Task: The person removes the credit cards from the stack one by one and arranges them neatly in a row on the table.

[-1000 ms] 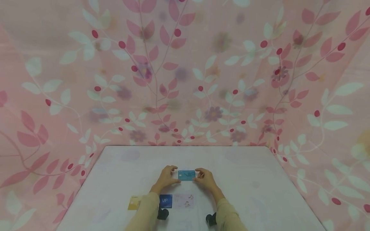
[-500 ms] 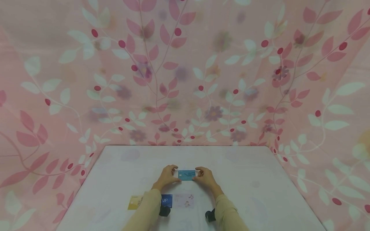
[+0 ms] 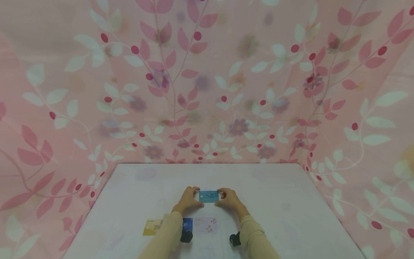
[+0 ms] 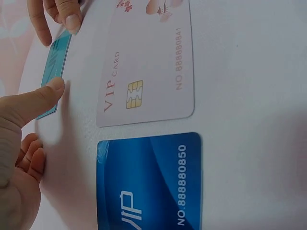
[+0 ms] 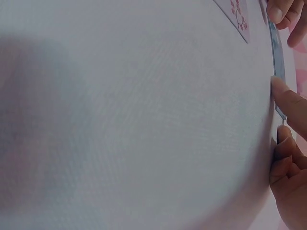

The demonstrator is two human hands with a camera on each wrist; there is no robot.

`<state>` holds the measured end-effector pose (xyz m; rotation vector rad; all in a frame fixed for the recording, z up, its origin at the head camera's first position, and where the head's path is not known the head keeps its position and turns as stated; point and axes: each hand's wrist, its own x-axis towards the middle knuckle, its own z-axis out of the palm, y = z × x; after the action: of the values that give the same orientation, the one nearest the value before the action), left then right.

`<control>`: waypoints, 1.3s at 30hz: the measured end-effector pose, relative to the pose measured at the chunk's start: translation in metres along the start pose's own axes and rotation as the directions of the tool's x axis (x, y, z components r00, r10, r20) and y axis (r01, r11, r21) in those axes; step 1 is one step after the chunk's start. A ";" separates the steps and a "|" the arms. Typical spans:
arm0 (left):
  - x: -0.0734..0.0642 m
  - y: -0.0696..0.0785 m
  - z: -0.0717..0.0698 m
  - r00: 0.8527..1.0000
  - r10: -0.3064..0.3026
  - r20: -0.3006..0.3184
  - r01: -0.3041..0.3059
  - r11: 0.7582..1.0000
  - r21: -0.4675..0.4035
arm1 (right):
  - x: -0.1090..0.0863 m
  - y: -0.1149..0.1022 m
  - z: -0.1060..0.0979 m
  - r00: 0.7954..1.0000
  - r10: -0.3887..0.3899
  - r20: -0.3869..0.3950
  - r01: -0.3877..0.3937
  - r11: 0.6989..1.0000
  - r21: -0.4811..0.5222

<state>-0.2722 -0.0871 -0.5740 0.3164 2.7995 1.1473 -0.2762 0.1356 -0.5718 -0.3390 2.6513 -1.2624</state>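
Far left, nearer the wearer than the teal card (image 3: 208, 196), here's the yellow card (image 3: 150, 227), partly covered by the left sleeve (image 3: 163, 235). On to the left hand (image 3: 186, 198), and it's at the teal card's left end, thumb at the near edge, fingertips at the far edge: a narrow hold, that. Below the teal card's left end sits the blue card (image 3: 188, 223), partly behind the sleeve, and straight below it the pink card (image 3: 206, 225), just beside the blue one with a thin gap between. Centre stage, the teal card itself, VIP across its face, framed by both hands over the white table (image 3: 275, 205); whether it's lifted, I can't tell. Now the right hand (image 3: 230, 199), pinching the teal card's right end between thumb and curled finger! Lower right of the teal card, the right sleeve (image 3: 255, 235).
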 end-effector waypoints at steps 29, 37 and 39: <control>0.006 0.003 0.002 0.999 0.032 0.023 -0.035 0.991 0.130 | 0.002 -0.009 -0.002 1.000 0.009 0.020 -0.008 0.998 -0.059; 0.006 0.005 0.002 1.000 0.010 0.013 -0.011 0.992 0.125 | 0.004 -0.007 0.000 1.000 0.004 -0.006 -0.004 0.998 -0.068; 0.007 0.006 0.002 1.000 0.010 0.007 -0.011 0.992 0.124 | 0.003 -0.007 0.000 1.000 0.003 -0.013 -0.004 0.998 -0.060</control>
<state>-0.2774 -0.0800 -0.5718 0.3448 2.8727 0.9738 -0.2783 0.1304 -0.5669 -0.3363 2.7034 -1.1898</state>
